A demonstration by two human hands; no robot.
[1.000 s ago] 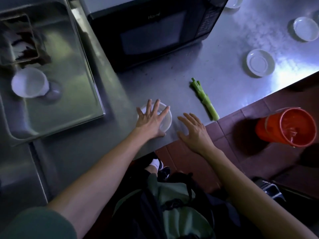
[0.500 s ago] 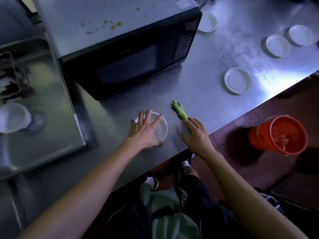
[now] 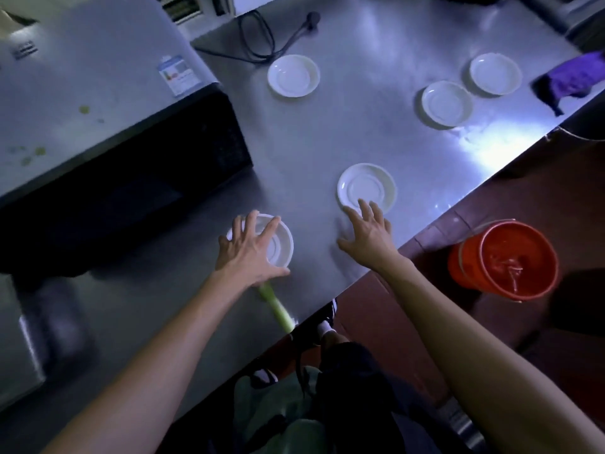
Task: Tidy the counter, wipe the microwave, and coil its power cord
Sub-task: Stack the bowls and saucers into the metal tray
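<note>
**Both hands over saucers on steel counter, microwave partly out of frame**

Brushed stainless steel counter point(image 3: 327, 132) fills most of the view; its far and left parts run out of frame. Black microwave with grey top point(image 3: 82, 93) sits at left, cut off by the top and left edges; door is dark and blurred, no detail readable. Green specks stain its top, and a small label sits near its right corner. Black power cord point(image 3: 262, 37) lies loose in loops on the counter behind the microwave, plug end to the right; where it joins the microwave is hidden.

Orange plastic bucket point(image 3: 510, 257) stands on red floor tiles at right, off the counter. Purple cloth point(image 3: 569, 77) lies at the counter's right edge, partly cropped.

Left hand point(image 3: 248, 250), fingers spread and curved, grips a white round saucer point(image 3: 281, 244) from above, covering its left half. Right hand point(image 3: 370, 231), fingers apart and straight, hovers with fingertips at the near rim of a second white saucer point(image 3: 370, 188); contact unclear. Three more white saucers point(image 3: 293, 75) point(image 3: 447, 103) point(image 3: 494, 73) lie further back, apart from each other.

Pale green vegetable stalk point(image 3: 278, 309) lies at the near counter edge, blurred, top end hidden under the left wrist.
</note>
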